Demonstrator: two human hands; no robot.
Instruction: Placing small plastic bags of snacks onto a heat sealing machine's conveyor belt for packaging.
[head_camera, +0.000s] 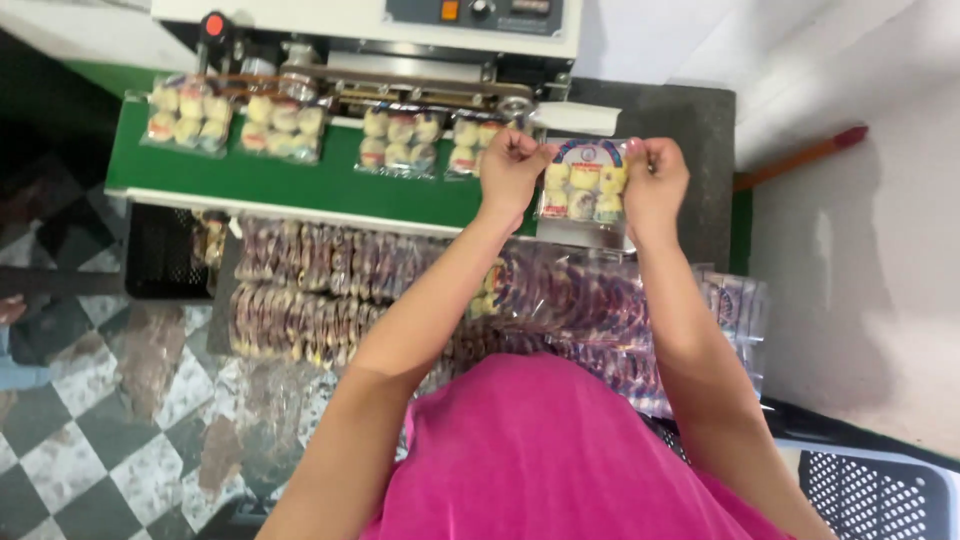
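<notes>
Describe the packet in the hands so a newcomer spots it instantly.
Find the green belt running under the sealing machine at the top. At its right end, both hands, left and right, pinch the top corners of a clear packet of round sweets. Unlike the four packets lying flat on the belt, it is held up off it.

The sealing machine (400, 30) is cut off by the top edge. Forearms hide part of the stacked sweet packets (320, 290). The hands' fingertips (640, 152) cover the held packet's (583, 190) top corners; its label is too blurred to make out.
</notes>
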